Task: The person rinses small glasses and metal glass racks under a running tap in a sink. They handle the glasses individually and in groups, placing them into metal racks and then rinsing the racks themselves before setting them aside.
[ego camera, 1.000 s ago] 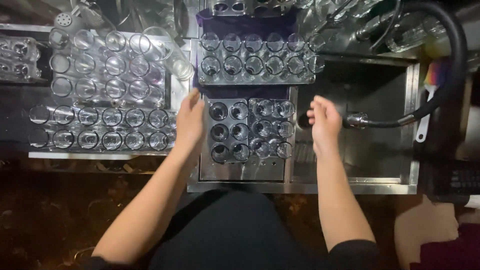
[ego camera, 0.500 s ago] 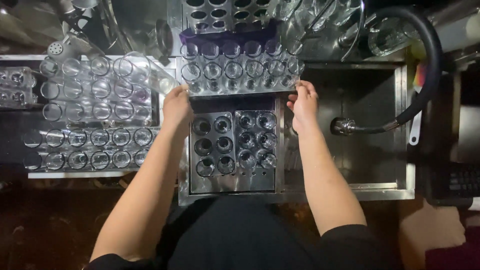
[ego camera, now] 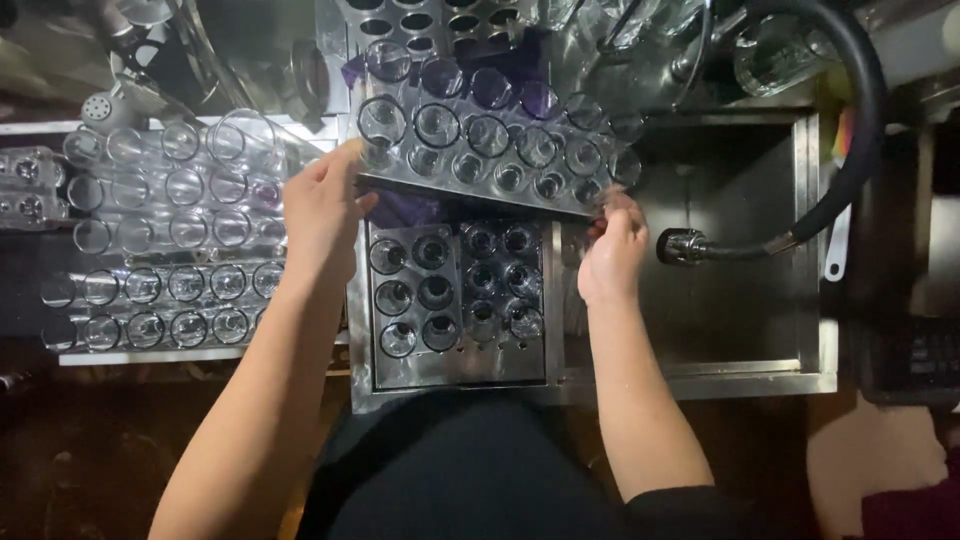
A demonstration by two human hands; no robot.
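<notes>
Holding a metal rack (ego camera: 490,160) full of clear glass tubes, the person grips it at both ends. The rack is tilted, with its left end higher up than its right end, and it hangs over the far part of the sink (ego camera: 815,250).

The left hand (ego camera: 322,210) is at the left end of the rack. Its fingers (ego camera: 345,165) curl round the edge of the rack and pinch it. The right hand (ego camera: 612,250) is at the right end of the rack, down low. Its fingers (ego camera: 610,205) are pressed together on the rack's near corner.

Just below the held rack sits a second metal rack (ego camera: 455,300) inside a shiny tray (ego camera: 450,372). It has round holes, and small glass tubes stand in them. A bit of purple cloth (ego camera: 405,208) peeks out between the two racks.

On the left side of the worktop (ego camera: 200,352) there are many more clear glass tubes (ego camera: 165,245), lined up in rows. They lie near the left hand but do not touch it.

A black hose (ego camera: 850,150) bends over the right side of the sink. Its metal nozzle (ego camera: 685,245) points at the right hand and is just beside it.

At the far edge stands another rack with holes (ego camera: 410,20), and some glass jars (ego camera: 770,50) are in the far right corner.
</notes>
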